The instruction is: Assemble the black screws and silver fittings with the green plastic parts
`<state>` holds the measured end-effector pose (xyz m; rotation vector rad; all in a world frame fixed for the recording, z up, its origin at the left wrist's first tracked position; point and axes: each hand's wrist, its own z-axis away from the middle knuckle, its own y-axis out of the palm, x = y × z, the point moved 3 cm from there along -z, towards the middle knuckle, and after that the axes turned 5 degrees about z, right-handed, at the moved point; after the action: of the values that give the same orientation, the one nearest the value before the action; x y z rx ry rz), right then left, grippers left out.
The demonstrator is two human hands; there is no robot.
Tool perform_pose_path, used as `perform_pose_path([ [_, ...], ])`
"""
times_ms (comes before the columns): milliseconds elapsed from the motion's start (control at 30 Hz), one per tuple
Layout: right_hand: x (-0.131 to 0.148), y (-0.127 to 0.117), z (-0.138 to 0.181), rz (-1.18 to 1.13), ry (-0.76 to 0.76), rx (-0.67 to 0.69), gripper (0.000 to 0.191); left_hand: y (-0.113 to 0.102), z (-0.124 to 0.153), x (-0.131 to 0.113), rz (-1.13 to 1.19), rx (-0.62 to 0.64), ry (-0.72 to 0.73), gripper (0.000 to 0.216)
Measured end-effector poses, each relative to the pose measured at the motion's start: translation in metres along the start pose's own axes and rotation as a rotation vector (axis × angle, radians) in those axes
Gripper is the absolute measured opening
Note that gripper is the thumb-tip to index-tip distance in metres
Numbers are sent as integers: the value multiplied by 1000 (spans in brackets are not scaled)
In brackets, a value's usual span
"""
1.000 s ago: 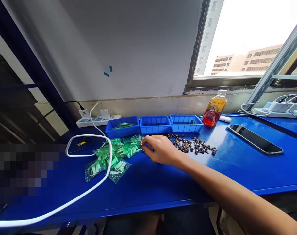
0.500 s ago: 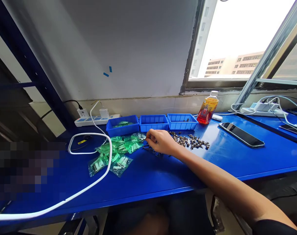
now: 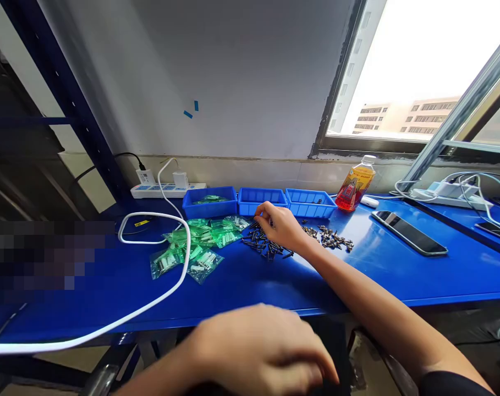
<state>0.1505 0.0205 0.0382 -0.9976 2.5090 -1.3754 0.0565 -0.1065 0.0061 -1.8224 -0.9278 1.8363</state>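
My right hand [image 3: 279,225] hovers over a pile of dark screws [image 3: 270,248], with thumb and fingertips pinched together. Whatever is between those fingertips is too small to make out. My left hand [image 3: 262,346], slightly blurred, hangs in front of the table's near edge with its fingers loosely stretched and apart; nothing shows in it. To the right of my right hand lie shorter brownish screws [image 3: 335,240]. Green-tinted plastic bags [image 3: 200,236] of small white parts are heaped on the left. Behind stand a left blue bin [image 3: 210,209], a middle blue bin [image 3: 253,207] and a right blue bin [image 3: 311,210].
A thick white cable [image 3: 150,305] loops across the left side. A drink bottle [image 3: 356,184] stands by the right bin, with a phone [image 3: 410,233] further right. One power strip [image 3: 167,191] is along the wall; another strip [image 3: 443,197] is at the far right.
My left hand has risen into view at the bottom. My right hand has moved slightly right and up, away from the bags, uncovering more dark screws. The whole view has shifted a little.
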Motion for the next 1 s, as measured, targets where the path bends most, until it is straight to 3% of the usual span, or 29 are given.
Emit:
perform_pose_path([
  [100, 0, -1, -1, 19, 43, -24, 4, -86, 13, 5, -233, -719, -147, 20],
  [167, 0, -3, -2, 22, 59, -49, 6, -112, 23, 25, -433, -966, -274, 21],
  [200, 0, -3, -3, 20, 65, -64, 6, -119, 24, 37, -509, -987, -321, 21],
  [267, -2, -5, -4, 20, 82, -89, 7, -124, 22, 60, -572, -893, -389, 23],
  [367, -5, -7, -5, 26, 105, -102, 7, -127, 15, 77, -619, -799, -417, 22],
  [500, -8, -6, -5, 10, 98, -98, 5, -130, 14, 73, -706, -855, -382, 28],
  [767, 3, 2, -4, 4, 50, -59, 7, -125, 29, 76, -616, -964, -356, 20],
  [1000, 3, 1, -3, 48, 53, -17, 7, -118, 25, 80, -530, -926, -430, 22],
])
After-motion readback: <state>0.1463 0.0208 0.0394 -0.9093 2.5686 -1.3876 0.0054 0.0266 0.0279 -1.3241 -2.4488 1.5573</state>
